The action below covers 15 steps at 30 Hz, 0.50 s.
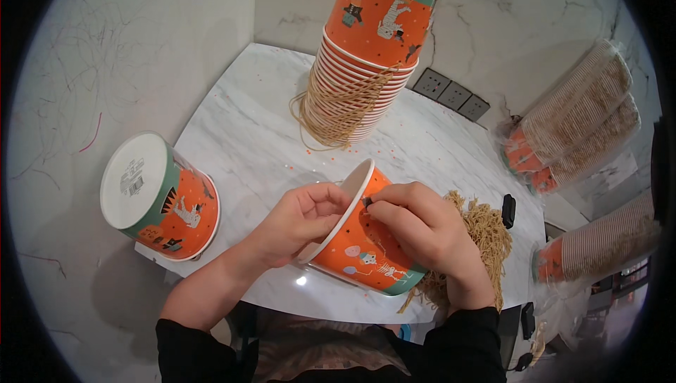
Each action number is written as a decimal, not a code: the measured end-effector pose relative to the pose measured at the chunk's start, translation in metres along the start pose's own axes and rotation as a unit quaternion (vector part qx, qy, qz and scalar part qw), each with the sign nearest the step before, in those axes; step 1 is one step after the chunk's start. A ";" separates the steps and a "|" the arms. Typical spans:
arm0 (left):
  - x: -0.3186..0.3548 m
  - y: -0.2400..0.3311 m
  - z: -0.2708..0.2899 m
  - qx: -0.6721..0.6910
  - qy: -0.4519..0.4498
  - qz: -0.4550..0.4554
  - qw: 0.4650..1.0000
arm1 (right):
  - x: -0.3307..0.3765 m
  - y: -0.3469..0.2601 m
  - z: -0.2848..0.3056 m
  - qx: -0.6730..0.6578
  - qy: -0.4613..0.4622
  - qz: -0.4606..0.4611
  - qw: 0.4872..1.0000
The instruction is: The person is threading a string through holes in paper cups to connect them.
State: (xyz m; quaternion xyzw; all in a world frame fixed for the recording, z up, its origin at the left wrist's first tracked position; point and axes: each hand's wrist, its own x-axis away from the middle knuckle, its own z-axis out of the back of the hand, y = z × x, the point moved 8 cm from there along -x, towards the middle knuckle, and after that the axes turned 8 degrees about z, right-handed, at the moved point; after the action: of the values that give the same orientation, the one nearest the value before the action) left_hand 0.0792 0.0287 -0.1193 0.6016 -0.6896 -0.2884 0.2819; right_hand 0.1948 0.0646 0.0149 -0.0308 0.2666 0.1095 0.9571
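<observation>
An orange paper bucket (366, 256) with a green base band lies tilted in front of me, its white-rimmed mouth facing left. My left hand (306, 214) is closed at that mouth, its curled fingers reaching inside and gripping the rim. On the outer wall near the rim, my right hand (415, 221) makes a pinch. A small dark spot shows at its fingertips, but whatever they hold is too small to make out. Beside my right wrist lies a heap of tan cords (486, 235).
A tall stack of matching buckets (359, 87), draped with cord loops (345, 108), stands at the back. Another bucket (172, 200) sits upside down at the left. Bagged bucket stacks (577, 108) are at the right, near a small black object (508, 211). Wall sockets (451, 94) are behind.
</observation>
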 end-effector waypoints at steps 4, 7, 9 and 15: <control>0.003 0.001 -0.001 -0.022 -0.029 -0.003 0.999 | -0.007 -0.007 0.001 0.010 -0.012 -0.010 1.000; 0.004 0.001 -0.004 -0.014 -0.023 -0.009 1.000 | -0.007 -0.008 0.000 0.016 -0.030 -0.017 0.999; 0.003 0.002 -0.005 -0.013 -0.021 -0.009 1.000 | -0.008 -0.009 -0.001 0.026 -0.032 -0.016 0.999; 0.003 0.000 -0.003 -0.009 -0.022 -0.015 1.000 | -0.008 -0.012 -0.003 0.043 -0.039 -0.007 0.998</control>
State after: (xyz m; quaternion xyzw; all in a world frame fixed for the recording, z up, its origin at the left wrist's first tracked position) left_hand 0.0812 0.0251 -0.1171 0.6026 -0.6841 -0.3116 0.2679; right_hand 0.1890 0.0511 0.0165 0.0132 0.2332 0.0925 0.9679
